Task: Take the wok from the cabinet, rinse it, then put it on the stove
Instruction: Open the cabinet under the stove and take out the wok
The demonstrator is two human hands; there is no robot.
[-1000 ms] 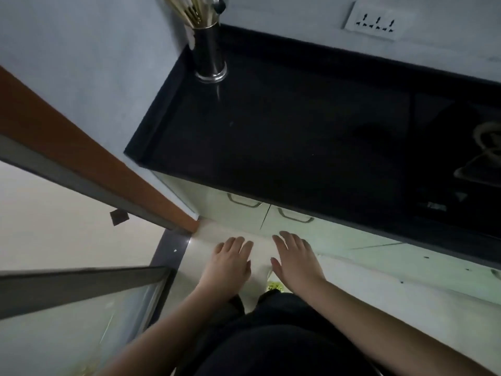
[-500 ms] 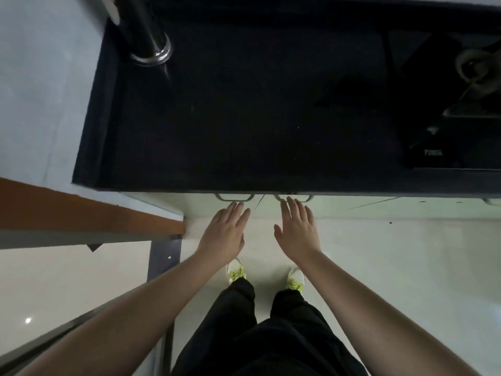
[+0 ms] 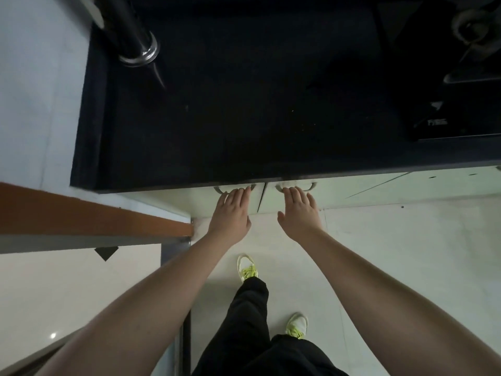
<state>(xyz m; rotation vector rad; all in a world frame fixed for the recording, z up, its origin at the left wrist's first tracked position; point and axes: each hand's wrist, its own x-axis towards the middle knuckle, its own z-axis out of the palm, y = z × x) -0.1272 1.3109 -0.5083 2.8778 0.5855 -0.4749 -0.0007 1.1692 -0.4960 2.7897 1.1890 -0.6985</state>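
Note:
Two pale cabinet doors (image 3: 352, 191) sit closed under the black countertop (image 3: 244, 118), each with a curved metal handle. My left hand (image 3: 230, 215) reaches with straight fingers to the left handle (image 3: 219, 189), fingertips touching it. My right hand (image 3: 299, 211) does the same at the right handle (image 3: 311, 187). The stove (image 3: 461, 77) is set in the counter at the upper right, with a burner ring near the top corner. The wok is not in sight.
A steel utensil holder (image 3: 135, 42) stands at the counter's back left by the grey wall. A brown door frame edge (image 3: 95, 218) and a glass panel lie to my left. My feet in yellow-laced shoes stand on the pale floor (image 3: 406, 267).
Both hands moved forward from above the floor up to the two cabinet handles. The view tilted down and closer to the counter's front edge.

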